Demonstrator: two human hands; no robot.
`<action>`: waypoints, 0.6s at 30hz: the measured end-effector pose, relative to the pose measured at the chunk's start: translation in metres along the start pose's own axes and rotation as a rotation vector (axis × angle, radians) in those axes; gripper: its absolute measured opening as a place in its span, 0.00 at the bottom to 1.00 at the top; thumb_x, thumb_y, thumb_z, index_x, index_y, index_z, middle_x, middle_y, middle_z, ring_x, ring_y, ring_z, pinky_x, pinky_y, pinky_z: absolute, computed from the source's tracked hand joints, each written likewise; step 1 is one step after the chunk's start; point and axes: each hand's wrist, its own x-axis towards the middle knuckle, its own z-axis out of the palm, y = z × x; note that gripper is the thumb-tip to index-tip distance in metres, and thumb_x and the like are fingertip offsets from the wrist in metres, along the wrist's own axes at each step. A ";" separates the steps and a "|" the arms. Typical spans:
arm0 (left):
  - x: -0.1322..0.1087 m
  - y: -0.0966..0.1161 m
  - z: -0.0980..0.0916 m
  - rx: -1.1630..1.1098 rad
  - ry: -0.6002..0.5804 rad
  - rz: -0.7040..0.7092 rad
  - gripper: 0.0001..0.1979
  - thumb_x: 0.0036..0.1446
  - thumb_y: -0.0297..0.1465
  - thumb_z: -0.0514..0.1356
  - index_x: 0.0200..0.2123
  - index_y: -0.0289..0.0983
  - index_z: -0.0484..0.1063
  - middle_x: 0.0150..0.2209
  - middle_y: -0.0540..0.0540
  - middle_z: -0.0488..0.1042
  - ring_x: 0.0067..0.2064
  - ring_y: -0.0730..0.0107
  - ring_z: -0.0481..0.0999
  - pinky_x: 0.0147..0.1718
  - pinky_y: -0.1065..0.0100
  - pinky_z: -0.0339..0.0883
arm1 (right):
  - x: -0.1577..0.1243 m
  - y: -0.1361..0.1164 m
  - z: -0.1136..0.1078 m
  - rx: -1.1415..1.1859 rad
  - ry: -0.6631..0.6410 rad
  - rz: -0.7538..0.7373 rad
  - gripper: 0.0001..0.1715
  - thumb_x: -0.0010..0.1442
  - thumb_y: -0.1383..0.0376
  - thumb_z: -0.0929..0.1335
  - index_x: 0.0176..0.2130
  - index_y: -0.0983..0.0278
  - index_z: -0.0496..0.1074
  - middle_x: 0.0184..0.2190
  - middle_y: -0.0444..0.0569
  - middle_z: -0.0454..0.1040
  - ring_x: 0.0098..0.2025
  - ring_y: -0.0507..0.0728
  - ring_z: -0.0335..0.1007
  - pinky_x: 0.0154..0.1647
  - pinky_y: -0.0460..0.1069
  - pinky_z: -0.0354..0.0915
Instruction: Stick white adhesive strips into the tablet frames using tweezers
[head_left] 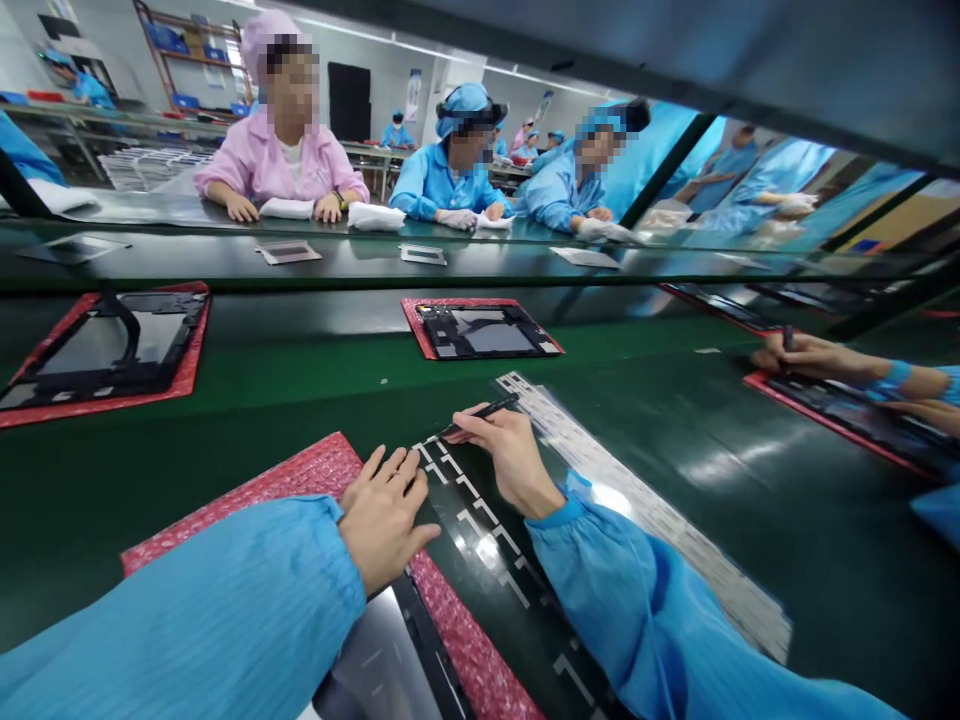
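Note:
My right hand [504, 452] pinches a black pen-shaped tool [498, 404], likely tweezers, whose tip rests at the top end of a clear sheet of white L-shaped stickers [466, 484]. Beside that sheet, my left hand [391, 515] lies palm down with its fingers stretched out, fingertips near the sheet's upper left edge. Below my left wrist sits an opened tablet [401, 640] on a red bubble-wrap pad [289, 492], partly covered by my sleeve. Along the right lies a long strip sheet [637, 500] with pale printed stickers.
Further opened tablets on red pads lie on the green belt, at left [120, 345] and centre [487, 330]. A co-worker's hand [814, 357] works over another tablet at right. Across the line, people sit by a ledge with small flat plates [288, 253]. A metal shelf [750, 60] hangs overhead.

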 end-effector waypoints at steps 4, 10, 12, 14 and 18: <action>0.000 0.000 0.000 0.010 -0.014 -0.007 0.21 0.53 0.40 0.53 0.48 0.35 0.60 0.53 0.40 0.58 0.54 0.56 0.57 0.49 0.48 0.51 | 0.000 -0.001 0.001 0.034 0.000 0.013 0.09 0.57 0.65 0.63 0.35 0.69 0.67 0.31 0.45 0.70 0.29 0.50 0.68 0.29 0.49 0.66; -0.002 0.000 -0.001 0.027 -0.018 -0.014 0.21 0.53 0.40 0.53 0.48 0.35 0.60 0.53 0.41 0.58 0.54 0.56 0.57 0.49 0.49 0.52 | -0.001 -0.001 0.003 0.086 0.002 0.023 0.08 0.57 0.65 0.63 0.35 0.69 0.68 0.32 0.45 0.71 0.29 0.51 0.68 0.30 0.49 0.66; -0.002 0.000 -0.002 0.035 -0.018 -0.019 0.21 0.53 0.40 0.53 0.48 0.35 0.60 0.53 0.41 0.58 0.54 0.56 0.57 0.49 0.49 0.52 | -0.002 -0.001 0.003 0.100 0.002 0.027 0.08 0.57 0.65 0.63 0.35 0.69 0.68 0.31 0.45 0.71 0.29 0.50 0.68 0.29 0.49 0.66; -0.003 0.001 -0.002 0.042 -0.016 -0.025 0.21 0.53 0.40 0.53 0.48 0.35 0.60 0.53 0.41 0.58 0.53 0.56 0.58 0.48 0.49 0.53 | -0.004 -0.003 0.002 0.111 0.000 0.029 0.08 0.57 0.66 0.63 0.34 0.69 0.68 0.31 0.45 0.71 0.29 0.50 0.68 0.29 0.49 0.66; -0.002 0.003 -0.003 0.049 -0.010 -0.022 0.21 0.53 0.40 0.53 0.48 0.35 0.60 0.53 0.41 0.59 0.53 0.57 0.58 0.48 0.49 0.52 | -0.014 -0.018 -0.001 0.118 0.024 0.003 0.08 0.56 0.67 0.64 0.29 0.69 0.68 0.25 0.42 0.71 0.26 0.49 0.68 0.29 0.49 0.66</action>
